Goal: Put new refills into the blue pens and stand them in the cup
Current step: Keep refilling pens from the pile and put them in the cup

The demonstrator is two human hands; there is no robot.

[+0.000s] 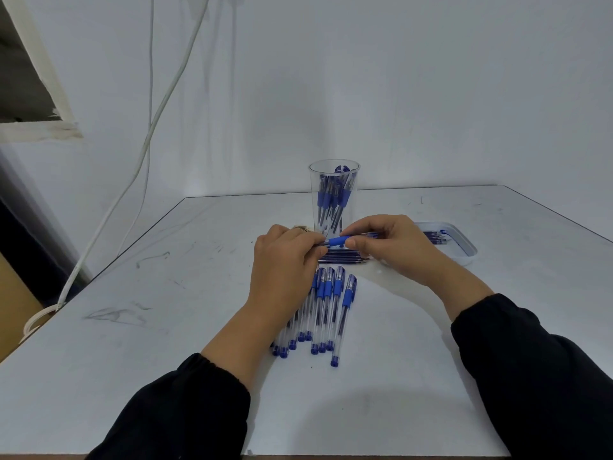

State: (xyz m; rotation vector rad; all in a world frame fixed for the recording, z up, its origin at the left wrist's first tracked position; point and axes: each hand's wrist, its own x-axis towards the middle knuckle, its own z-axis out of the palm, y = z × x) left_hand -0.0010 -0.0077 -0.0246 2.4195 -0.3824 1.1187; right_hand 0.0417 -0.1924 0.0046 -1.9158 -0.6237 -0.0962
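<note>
In the head view, one blue pen (338,241) is gripped level between the left hand (285,260) and right hand (391,242), likely for twisting at the grip. Refills (343,255) lie just beneath, within reach; unfinished pens (323,307) wait on the table (166,327), and the cup (334,197) stands behind.

Cool, even, soft light fills the scene. A broad faint shadow lies on the near table (365,410). The hands look slightly soft. Wide-angle distortion bends the cables (149,127) at far left.
</note>
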